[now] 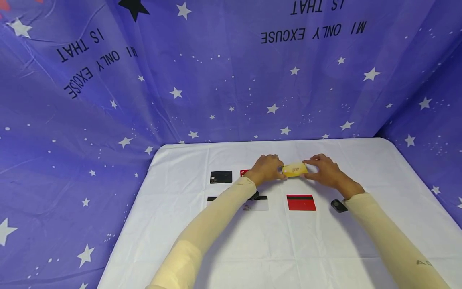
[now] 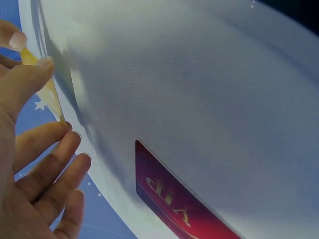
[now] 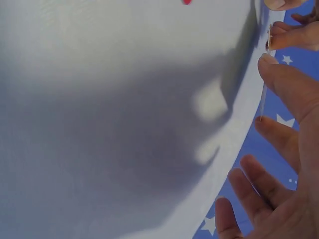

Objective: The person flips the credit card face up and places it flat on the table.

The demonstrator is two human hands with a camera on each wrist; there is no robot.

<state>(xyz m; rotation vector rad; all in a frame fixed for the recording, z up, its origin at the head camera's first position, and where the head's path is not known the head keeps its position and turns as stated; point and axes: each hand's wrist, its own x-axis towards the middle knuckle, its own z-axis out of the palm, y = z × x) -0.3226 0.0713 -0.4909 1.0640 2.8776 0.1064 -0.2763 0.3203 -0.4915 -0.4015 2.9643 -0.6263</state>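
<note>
A yellow card (image 1: 294,169) with small lettering is held up above the white table between both hands. My left hand (image 1: 267,167) pinches its left end between thumb and finger. At its right end, my right hand (image 1: 324,171) pinches the card between thumb and index finger, the other fingers spread apart in the right wrist view. The left wrist view shows the yellow card (image 2: 51,94) almost edge-on. Below it in that view lies a red and purple card (image 2: 179,199) with gold VIP lettering. A red card (image 1: 243,172) is partly hidden behind the left hand.
A black VIP card (image 1: 221,177) lies at the left of the white table (image 1: 310,249). Nearer lie a red card (image 1: 301,202) with a black stripe and two pale striped cards, one (image 1: 261,204) partly under the left forearm. A blue star-patterned curtain (image 1: 223,72) surrounds the table.
</note>
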